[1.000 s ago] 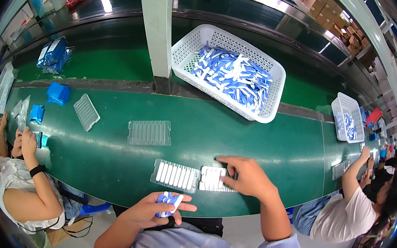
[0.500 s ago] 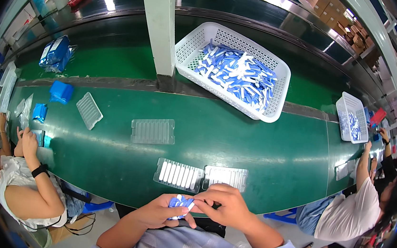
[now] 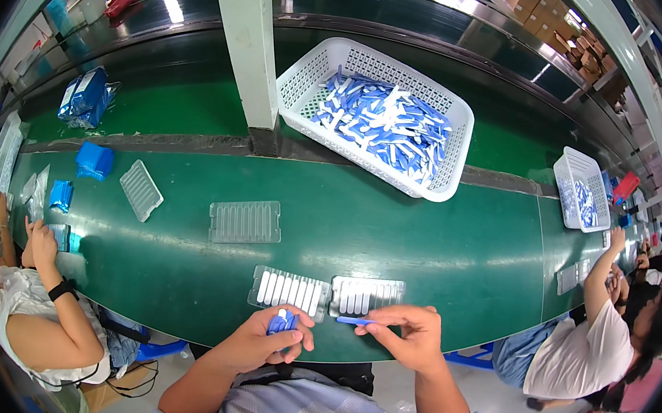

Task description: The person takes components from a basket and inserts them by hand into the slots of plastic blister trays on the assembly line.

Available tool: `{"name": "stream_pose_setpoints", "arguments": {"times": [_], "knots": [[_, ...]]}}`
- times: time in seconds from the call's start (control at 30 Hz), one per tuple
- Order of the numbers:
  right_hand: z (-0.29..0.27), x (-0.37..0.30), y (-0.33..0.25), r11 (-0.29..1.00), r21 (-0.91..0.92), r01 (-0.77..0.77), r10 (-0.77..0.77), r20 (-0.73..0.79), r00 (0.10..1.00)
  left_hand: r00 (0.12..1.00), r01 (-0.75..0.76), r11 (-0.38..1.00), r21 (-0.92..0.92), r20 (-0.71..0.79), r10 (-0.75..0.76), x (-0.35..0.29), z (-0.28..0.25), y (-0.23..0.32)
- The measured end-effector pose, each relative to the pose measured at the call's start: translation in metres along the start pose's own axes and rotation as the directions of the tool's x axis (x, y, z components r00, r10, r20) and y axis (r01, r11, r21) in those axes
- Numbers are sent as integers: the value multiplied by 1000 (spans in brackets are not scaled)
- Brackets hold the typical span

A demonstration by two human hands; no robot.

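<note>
My left hand [image 3: 258, 344] is closed around a small bunch of slim blue-and-white plastic sticks [image 3: 282, 323], near the table's front edge. To its right, my right hand [image 3: 414, 338] pinches a single blue stick [image 3: 352, 321] between thumb and fingertips, lying nearly level just in front of a clear tray [image 3: 401, 291]. That tray has ribbed slots, some with white pieces in them. Beside it on the left, another clear tray [image 3: 258, 276] holds a row of white sticks; my left fingers partly cover its lower edge.
Two more clear trays [image 3: 245, 222] [image 3: 141, 190] lie farther back on the green table [image 3: 453, 258]. A white basket [image 3: 464, 152] heaped with blue-and-white sticks stands beside a white post [image 3: 243, 47]. Blue packets [image 3: 95, 161] lie at left. Co-workers sit on both sides.
My hands have separated. The right one has moved rightward from the bunch with one blue stick, toward the right tray. My left hand still holds the other sticks.
</note>
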State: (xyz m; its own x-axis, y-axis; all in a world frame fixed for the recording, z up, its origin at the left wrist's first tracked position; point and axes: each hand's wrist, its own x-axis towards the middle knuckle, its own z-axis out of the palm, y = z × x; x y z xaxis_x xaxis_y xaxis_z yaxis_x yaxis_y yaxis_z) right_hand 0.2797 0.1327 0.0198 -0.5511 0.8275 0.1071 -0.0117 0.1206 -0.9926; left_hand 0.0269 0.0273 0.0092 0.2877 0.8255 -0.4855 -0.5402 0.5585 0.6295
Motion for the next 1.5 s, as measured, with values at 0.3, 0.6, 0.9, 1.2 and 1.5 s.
{"name": "stream_pose_setpoints", "arguments": {"times": [0.3, 0.6, 0.9, 1.2, 1.5], "knots": [[-33, 12, -8, 714, -695, 83, -207, -97, 973, 914, 25, 195, 980, -101, 393, -3, 5, 29], [-41, 55, 3, 700, -688, 192, 63, 328, 943, 925, -32, -101, 994, 68, 373, 28, 12, 36], [-45, 60, 18, 795, -599, 91, 99, 276, 956, 928, 33, -54, 998, -10, 373, 28, 11, 42], [-42, 20, -6, 632, -764, 126, 52, 204, 978, 805, 277, 73, 958, -273, 527, -53, -64, 60], [42, 32, 16, 652, -735, 185, -65, 188, 980, 697, -169, 598, 783, -334, 634, -74, -65, 77]]}}
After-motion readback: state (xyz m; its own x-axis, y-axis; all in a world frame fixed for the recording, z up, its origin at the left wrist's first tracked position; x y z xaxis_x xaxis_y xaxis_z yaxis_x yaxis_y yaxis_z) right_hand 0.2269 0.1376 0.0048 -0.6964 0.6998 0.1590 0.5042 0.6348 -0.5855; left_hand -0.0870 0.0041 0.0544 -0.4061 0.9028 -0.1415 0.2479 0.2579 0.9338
